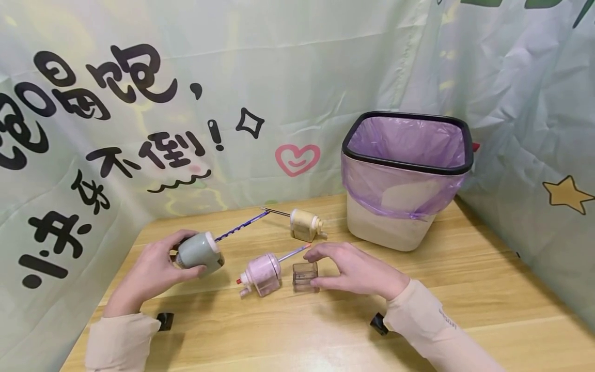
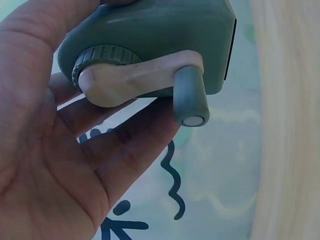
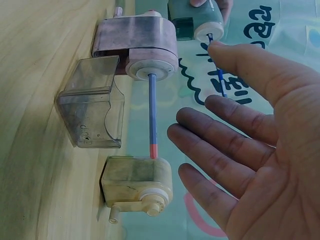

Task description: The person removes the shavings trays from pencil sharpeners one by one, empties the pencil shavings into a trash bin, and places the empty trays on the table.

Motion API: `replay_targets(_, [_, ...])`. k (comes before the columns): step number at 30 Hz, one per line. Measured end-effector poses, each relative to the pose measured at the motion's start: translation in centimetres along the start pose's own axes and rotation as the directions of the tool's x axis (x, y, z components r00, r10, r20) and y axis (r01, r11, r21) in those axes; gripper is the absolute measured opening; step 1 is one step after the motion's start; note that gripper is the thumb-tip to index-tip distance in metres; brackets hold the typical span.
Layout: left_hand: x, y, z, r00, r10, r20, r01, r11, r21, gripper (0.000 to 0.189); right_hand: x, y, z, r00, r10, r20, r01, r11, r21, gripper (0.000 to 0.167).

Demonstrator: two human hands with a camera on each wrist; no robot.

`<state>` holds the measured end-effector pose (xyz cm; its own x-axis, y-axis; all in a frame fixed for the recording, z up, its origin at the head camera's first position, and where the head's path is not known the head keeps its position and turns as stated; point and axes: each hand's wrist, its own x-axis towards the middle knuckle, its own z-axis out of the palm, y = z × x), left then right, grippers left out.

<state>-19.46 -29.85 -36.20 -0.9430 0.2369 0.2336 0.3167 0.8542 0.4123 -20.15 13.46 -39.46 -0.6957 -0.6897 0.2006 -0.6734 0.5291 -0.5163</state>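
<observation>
My left hand [image 1: 155,268] grips a grey-green crank pencil sharpener [image 1: 201,252], thumb on the near side and fingers behind. A dark blue pencil [image 1: 243,226] sticks out of its front. Its pale crank arm [image 2: 135,77] with a green knob [image 2: 191,95] shows in the left wrist view. My right hand [image 1: 346,268], fingers spread and relaxed, hovers beside a clear smoky shavings drawer [image 1: 304,277] standing on the table. Left of that drawer, a pink pencil sharpener [image 1: 263,274] holds a blue pencil [image 3: 152,110] with a red end.
Behind them on the wooden table [image 1: 279,336] lies a yellow pencil sharpener [image 1: 304,225] with a dark pencil [image 1: 277,212] in it. A white bin [image 1: 390,222] with a purple liner and black rim stands at the back right. Printed cloth [image 1: 297,62] hangs around the table.
</observation>
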Motion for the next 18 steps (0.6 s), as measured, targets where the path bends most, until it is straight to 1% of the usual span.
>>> replay_targets(7, [-0.4,0.9,-0.4,0.999,0.042,-0.01,-0.042,0.998,-0.047,0.066,0.0,0.0,0.1,1.0,-0.005,0.003,0.005,1.0,0.005,0.046])
replay_targets(12, [-0.6,1.4,-0.4,0.998,0.057,-0.023,-0.059,0.995,-0.076,0.065,0.1,0.0,0.2,1.0,-0.007,0.006,0.007,1.0,0.009,0.047])
replay_targets(18, [-0.7,2.4,-0.4,0.995,0.094,-0.026,-0.096,0.989,-0.111,0.063,0.1,-0.1,0.2,1.0,-0.019,-0.002,0.019,1.0,0.013,0.047])
